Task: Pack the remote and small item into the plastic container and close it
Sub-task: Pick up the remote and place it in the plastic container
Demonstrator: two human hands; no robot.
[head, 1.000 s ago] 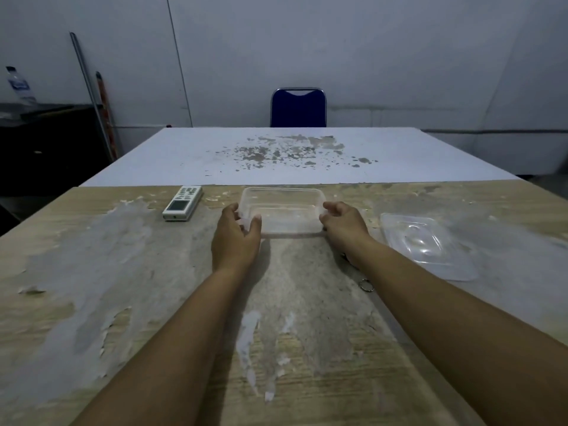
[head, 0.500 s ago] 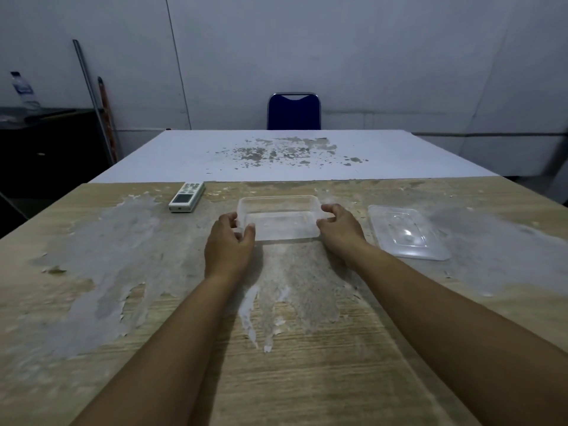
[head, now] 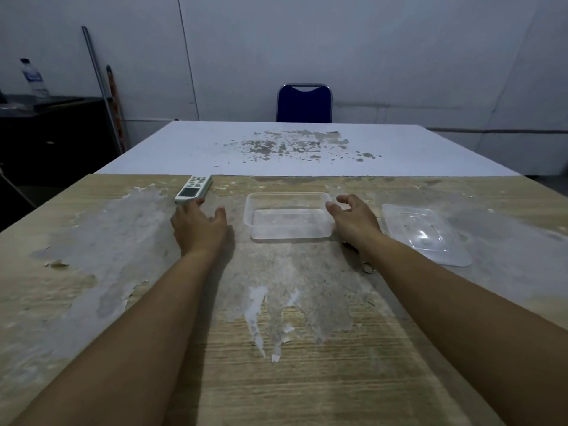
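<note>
A clear, empty plastic container (head: 289,215) sits on the worn wooden table (head: 123,302), lid off. Its clear lid (head: 425,233) lies flat to the right. A white remote (head: 193,189) with a small screen lies to the left of the container, near the table's far edge. My left hand (head: 199,227) is open, its fingertips touching the near end of the remote. My right hand (head: 355,218) is open beside the container's right wall, thumb close to the rim. A small metal ring (head: 367,267) shows just under my right forearm; the rest of that item is hidden.
A second table with a white top (head: 307,149) butts against the far edge. A blue chair (head: 304,103) stands behind it. A dark cabinet (head: 55,127) with a water bottle (head: 32,76) is at the left, with poles leaning on the wall.
Both hands let go of the container. My left hand moved left to the remote's near end. My right hand opened and drew slightly off the container's right side.
</note>
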